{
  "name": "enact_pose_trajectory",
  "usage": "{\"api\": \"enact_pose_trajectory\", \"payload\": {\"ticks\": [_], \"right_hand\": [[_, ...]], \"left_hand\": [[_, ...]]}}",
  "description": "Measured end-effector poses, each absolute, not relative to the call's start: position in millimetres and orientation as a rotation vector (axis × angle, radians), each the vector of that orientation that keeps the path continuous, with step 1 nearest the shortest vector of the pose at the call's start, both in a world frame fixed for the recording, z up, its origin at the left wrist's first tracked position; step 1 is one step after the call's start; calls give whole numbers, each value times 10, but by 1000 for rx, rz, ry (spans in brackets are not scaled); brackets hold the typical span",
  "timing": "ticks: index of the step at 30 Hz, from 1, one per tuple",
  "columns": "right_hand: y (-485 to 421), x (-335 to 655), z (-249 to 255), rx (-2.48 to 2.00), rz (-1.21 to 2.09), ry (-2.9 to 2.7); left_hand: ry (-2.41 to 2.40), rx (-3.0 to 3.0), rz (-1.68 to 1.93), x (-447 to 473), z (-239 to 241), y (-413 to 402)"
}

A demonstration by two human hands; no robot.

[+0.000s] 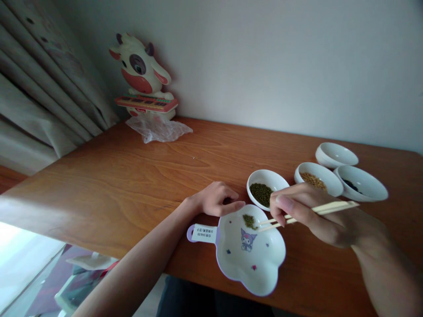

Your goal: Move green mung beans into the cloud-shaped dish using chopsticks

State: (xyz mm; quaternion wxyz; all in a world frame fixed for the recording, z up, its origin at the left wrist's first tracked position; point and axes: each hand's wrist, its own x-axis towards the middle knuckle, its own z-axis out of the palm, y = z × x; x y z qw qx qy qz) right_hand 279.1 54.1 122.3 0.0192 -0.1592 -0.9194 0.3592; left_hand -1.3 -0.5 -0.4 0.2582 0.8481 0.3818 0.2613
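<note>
A white cloud-shaped dish (264, 259) with a purple rim, a cartoon figure and a labelled handle lies at the table's front edge. My left hand (220, 199) rests at its upper-left rim, fingers curled and thumb against the rim. Light wooden chopsticks (333, 207) are gripped in my right hand (307, 211), above the dish's right side. Their tips touch or nearly touch a small heap of green mung beans (250, 221) in the dish; whether they pinch a bean is too small to tell. Just behind stands a white bowl (264, 175) of mung beans, partly covered by my right hand.
To the right stand a bowl (325, 174) of tan beans, a bowl (370, 180) with some black beans, and another white bowl (337, 154) behind. A cow toy keyboard (145, 79) and a crumpled plastic bag (161, 130) sit at the back left, near a curtain (42, 88).
</note>
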Motion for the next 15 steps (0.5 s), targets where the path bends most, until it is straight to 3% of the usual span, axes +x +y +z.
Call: {"api": "enact_pose_trajectory", "payload": {"ticks": [15], "right_hand": [[524,2764,1181,-454,1199,-2852]], "left_hand": [[1023,2294,704,-15,6,-4]]}}
